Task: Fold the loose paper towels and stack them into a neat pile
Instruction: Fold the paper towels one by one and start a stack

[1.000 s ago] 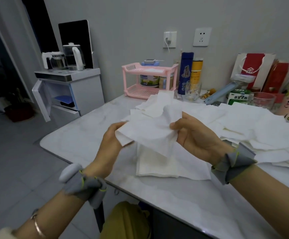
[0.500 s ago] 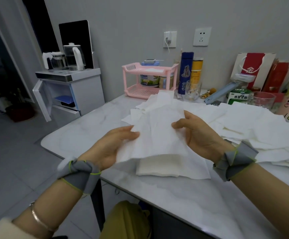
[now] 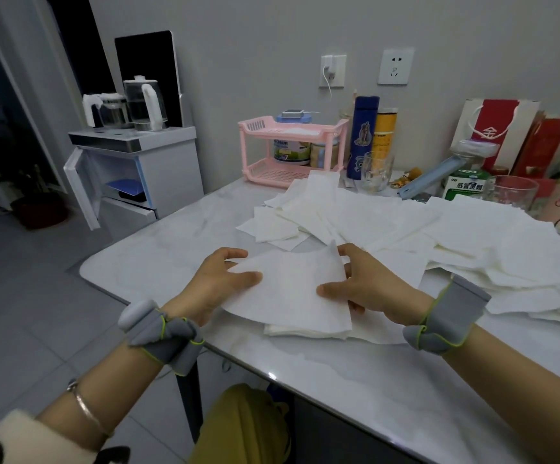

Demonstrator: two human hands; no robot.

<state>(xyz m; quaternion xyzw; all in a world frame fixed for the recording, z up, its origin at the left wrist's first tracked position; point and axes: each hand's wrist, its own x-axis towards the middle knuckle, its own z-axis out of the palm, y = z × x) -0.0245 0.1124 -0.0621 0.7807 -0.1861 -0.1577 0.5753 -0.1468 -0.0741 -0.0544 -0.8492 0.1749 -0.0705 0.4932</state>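
A white paper towel (image 3: 292, 293) is held flat just above the near edge of the marble table (image 3: 355, 380). My left hand (image 3: 218, 283) pinches its left edge, thumb on top. Its right edge is pinched by my right hand (image 3: 369, 286), thumb on top as well. Under the towel lies a small pile of folded towels (image 3: 305, 331), mostly hidden by it. A broad heap of loose white towels (image 3: 439, 236) spreads over the table behind and to the right of my hands.
A pink two-tier rack (image 3: 292, 145) with tins, a blue flask (image 3: 362, 135), a yellow tube (image 3: 385, 128), glasses (image 3: 512, 195), a box and red bags stand along the wall. Left of the table is a white cabinet (image 3: 138, 175) with kettles. A yellow stool (image 3: 241, 426) sits below the table edge.
The towel hung crumpled between my raised hands; it has been spread out flat and lowered over the folded pile, with both hands moving down and toward me.
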